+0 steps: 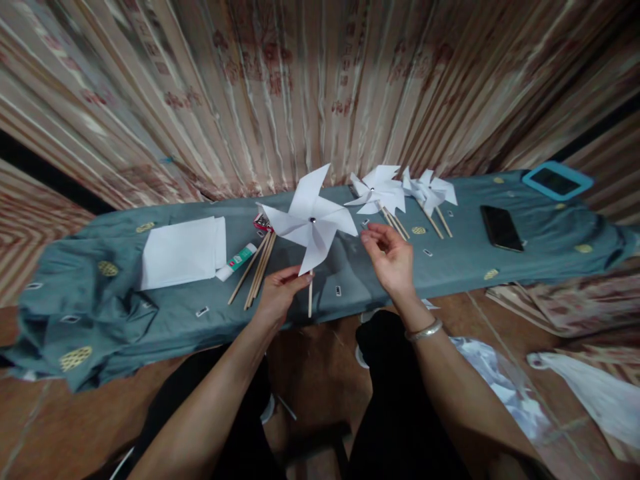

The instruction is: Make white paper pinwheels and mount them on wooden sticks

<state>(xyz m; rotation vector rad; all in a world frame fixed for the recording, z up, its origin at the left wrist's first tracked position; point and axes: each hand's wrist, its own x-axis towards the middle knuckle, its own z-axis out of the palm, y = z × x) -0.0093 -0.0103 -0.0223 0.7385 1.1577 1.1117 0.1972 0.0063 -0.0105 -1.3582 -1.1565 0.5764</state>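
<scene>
White pinwheel [311, 223] stick pinched in left hand [279, 293]; right hand [390, 257] fingers loosely curled beside blade, contact unclear.

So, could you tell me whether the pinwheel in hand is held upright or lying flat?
Upright: the left hand grips the stick, and the pinwheel is raised above the cloth.

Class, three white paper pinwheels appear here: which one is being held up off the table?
The largest white paper pinwheel, gripped by its stick in the left hand; the two smaller pinwheels lie on the cloth.
</scene>
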